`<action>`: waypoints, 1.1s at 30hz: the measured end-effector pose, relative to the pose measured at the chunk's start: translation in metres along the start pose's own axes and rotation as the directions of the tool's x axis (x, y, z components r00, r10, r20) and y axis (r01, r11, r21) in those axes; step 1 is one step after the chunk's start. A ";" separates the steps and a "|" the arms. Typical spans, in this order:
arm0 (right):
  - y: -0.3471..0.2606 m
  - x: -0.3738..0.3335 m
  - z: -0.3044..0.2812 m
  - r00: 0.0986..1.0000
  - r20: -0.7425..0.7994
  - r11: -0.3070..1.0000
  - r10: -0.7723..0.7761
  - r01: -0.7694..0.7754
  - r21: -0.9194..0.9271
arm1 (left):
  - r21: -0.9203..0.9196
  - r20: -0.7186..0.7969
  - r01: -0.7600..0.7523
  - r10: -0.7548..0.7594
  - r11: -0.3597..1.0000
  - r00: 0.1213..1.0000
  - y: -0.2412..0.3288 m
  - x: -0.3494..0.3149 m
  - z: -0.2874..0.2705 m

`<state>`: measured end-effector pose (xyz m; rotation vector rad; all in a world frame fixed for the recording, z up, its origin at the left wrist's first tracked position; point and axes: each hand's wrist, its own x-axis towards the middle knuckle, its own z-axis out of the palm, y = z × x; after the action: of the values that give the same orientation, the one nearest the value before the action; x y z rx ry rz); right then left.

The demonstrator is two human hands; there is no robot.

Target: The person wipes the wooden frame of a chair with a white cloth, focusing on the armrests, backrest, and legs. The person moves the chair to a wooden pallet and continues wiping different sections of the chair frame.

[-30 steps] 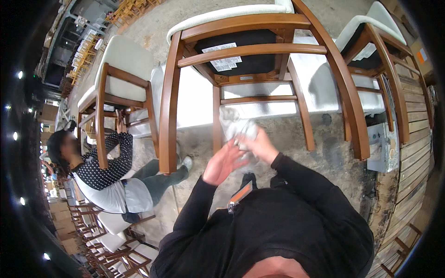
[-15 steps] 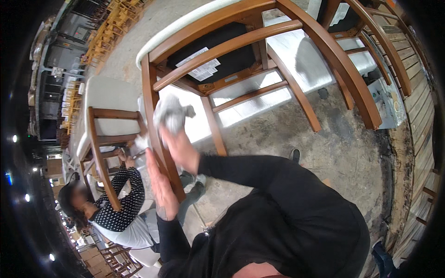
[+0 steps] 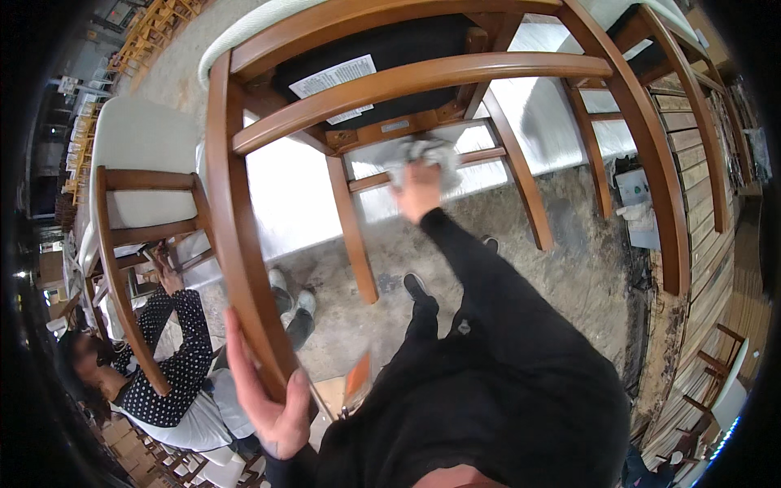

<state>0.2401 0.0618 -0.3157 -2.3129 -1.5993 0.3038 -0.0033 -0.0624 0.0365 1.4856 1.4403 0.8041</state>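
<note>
A brown wooden chair with a pale padded seat lies tipped over, its dark underside and legs facing me. My left hand is at the lower end of its near left chair leg, fingers straight along one side and thumb on the other. A crumpled white-grey cloth is bunched in my right hand, against the thin rail between the far legs. Motion blurs this hand a little. A white paper label is stuck on the underside.
Under the chair is a table with a shiny pale covering. At left, a co-worker handles another tipped chair. A further chair lies at right, beside wooden slats.
My right hand has moved with the cloth from the near left leg to the rail between the far legs. My left hand has come down around the leg's lower end.
</note>
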 end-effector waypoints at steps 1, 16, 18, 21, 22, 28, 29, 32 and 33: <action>-0.018 0.013 0.021 0.985 0.154 0.986 -0.076 0.052 0.158 | -0.007 -0.024 0.009 -0.009 1.000 1.000 -0.002 0.000 0.001; 0.200 0.032 -0.054 0.980 0.007 0.943 -0.198 0.192 -0.271 | 0.130 -0.032 0.142 -0.138 0.981 0.990 -0.001 0.000 -0.009; 0.191 0.028 -0.040 0.962 -0.245 0.965 -0.121 0.056 -0.256 | 0.045 -0.064 0.207 -0.204 0.977 0.977 -0.004 -0.004 -0.010; 0.175 -0.004 -0.039 0.976 -0.216 0.976 -0.027 -0.022 -0.218 | 0.033 -0.103 0.204 -0.200 0.978 0.974 -0.004 -0.005 -0.009; 0.171 -0.017 -0.044 0.992 -0.119 0.972 0.038 -0.065 -0.224 | 0.002 -0.090 0.208 -0.207 0.978 0.974 -0.003 -0.005 -0.008; 0.148 0.006 -0.032 0.919 -0.369 0.956 -0.140 0.222 0.191 | 0.017 -0.090 0.173 -0.171 0.985 0.981 -0.003 -0.004 -0.004; 0.135 0.032 -0.013 0.871 -0.468 0.967 -0.150 0.228 0.114 | 0.039 -0.084 0.167 -0.163 0.985 0.983 -0.003 -0.004 -0.005; 0.087 0.109 0.044 0.901 -0.432 0.997 0.029 0.008 0.082 | -0.012 -0.058 0.209 -0.209 0.978 0.976 -0.004 -0.005 -0.009; 0.069 0.113 0.056 0.902 -0.429 0.999 -0.041 0.047 0.003 | -0.048 -0.043 0.237 -0.239 0.970 0.970 -0.004 -0.005 -0.010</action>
<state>0.3210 0.1523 -0.3927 -2.1353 -1.4133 -0.1980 -0.0149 -0.0655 0.0376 1.2390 1.5925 0.7210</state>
